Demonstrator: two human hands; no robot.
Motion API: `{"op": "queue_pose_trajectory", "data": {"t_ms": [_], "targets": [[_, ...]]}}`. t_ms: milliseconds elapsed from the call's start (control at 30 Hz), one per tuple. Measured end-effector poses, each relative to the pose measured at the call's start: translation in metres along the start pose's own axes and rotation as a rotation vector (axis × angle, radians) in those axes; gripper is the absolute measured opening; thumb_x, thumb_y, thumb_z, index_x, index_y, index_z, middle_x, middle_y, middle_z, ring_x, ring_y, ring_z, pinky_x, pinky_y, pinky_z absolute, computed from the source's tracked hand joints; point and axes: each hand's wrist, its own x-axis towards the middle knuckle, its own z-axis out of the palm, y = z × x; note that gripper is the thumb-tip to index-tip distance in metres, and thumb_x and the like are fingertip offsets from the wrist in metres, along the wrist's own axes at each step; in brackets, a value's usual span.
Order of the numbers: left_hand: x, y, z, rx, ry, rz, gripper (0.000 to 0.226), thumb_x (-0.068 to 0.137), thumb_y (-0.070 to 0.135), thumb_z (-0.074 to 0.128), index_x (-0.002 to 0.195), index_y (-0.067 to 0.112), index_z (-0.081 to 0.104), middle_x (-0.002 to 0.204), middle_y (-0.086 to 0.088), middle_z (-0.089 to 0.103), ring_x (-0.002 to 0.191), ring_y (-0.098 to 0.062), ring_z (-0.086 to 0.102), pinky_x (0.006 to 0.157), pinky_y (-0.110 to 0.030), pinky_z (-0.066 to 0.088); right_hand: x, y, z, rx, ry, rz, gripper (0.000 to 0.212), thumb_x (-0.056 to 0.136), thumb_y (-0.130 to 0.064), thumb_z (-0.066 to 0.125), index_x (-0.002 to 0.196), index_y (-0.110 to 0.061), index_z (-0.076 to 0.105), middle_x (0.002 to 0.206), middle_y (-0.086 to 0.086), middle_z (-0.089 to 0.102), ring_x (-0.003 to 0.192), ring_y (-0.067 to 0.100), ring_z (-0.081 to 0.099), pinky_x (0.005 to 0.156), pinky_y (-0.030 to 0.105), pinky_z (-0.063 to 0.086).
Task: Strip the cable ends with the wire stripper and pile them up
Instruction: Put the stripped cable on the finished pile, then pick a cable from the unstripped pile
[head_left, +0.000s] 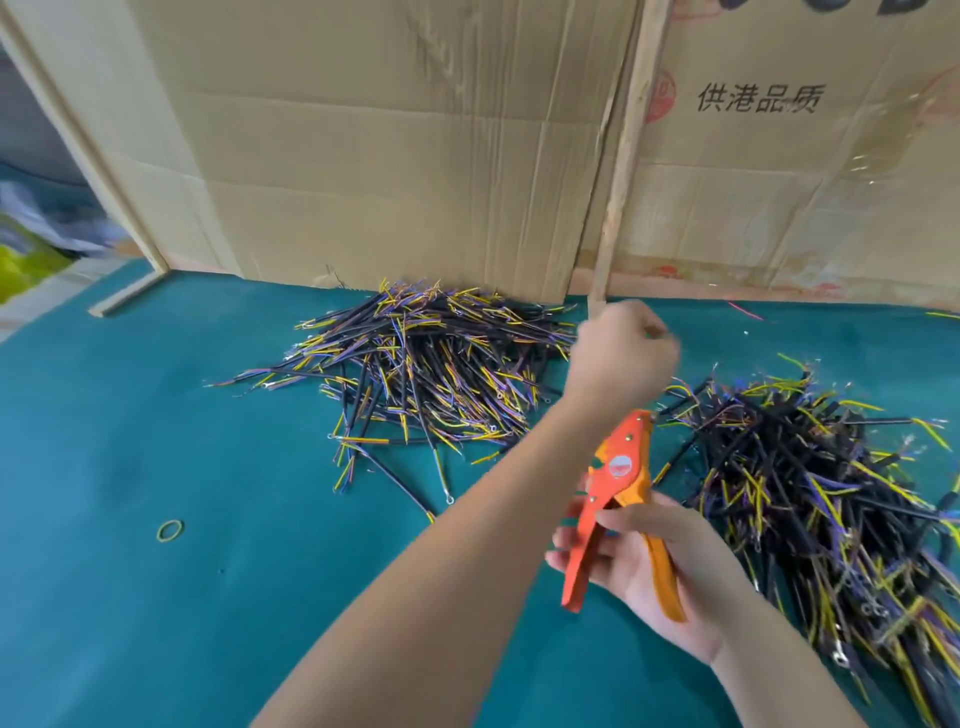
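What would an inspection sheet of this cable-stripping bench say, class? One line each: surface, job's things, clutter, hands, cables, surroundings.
Surface: teal cloth table, cloth lying flat.
Job's things: orange wire stripper, handles spread, held above the table.
Clutter: rubber band lying loose at left.
Hands: right hand grips the stripper; left hand raised, fingers curled, blurred, contents unclear.
Cables: middle cable pile by the cardboard; right cable pile beside the stripper.
Surroundings: cardboard wall behind, wooden stick leaning on it.
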Motion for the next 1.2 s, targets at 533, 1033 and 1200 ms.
{"op": "queue_pose_trajectory", "data": {"t_ms": [533, 1033, 1200], "targets": [[0.014, -0.14, -0.145, 0.653, 0.35, -0.401, 0.028, 0.091, 0.036, 0.068, 0.102, 0.011, 0.069, 0.112, -0.019, 0.064, 0.106, -0.042, 0.061, 0.081, -0.041, 0.049, 0.005, -0.015, -0.03, -0.133, 0.339, -0.322, 0.035, 0.093, 0.007, 0.05, 0.127, 0.002, 0.055, 0.096, 0.026, 0.072, 0.077, 0.04, 0.072, 0.07, 0.047, 0.062], [-0.009, -0.088, -0.119, 0.022, 0.442, 0.043, 0.009, 0.092, 0.02, 0.069, 0.087, 0.017, 0.076, 0.062, 0.001, 0.065, 0.06, -0.022, 0.058, 0.074, -0.04, 0.059, -0.003, -0.014, -0.02, -0.18, 0.132, -0.22, 0.058, 0.074, -0.002, 0.069, 0.129, 0.005, 0.056, 0.105, 0.032, 0.068, 0.078, 0.042, 0.067, 0.07, 0.048, 0.06], [-0.023, -0.102, -0.081, -0.172, 0.365, 0.013, 0.009, 0.097, 0.005, 0.059, 0.094, 0.011, 0.066, 0.075, -0.003, 0.067, 0.064, -0.015, 0.07, 0.057, -0.03, 0.058, -0.002, -0.013, -0.018, -0.186, 0.099, -0.199, 0.057, 0.075, -0.008, 0.066, 0.13, 0.006, 0.055, 0.106, 0.031, 0.067, 0.079, 0.041, 0.066, 0.073, 0.048, 0.06]]}}
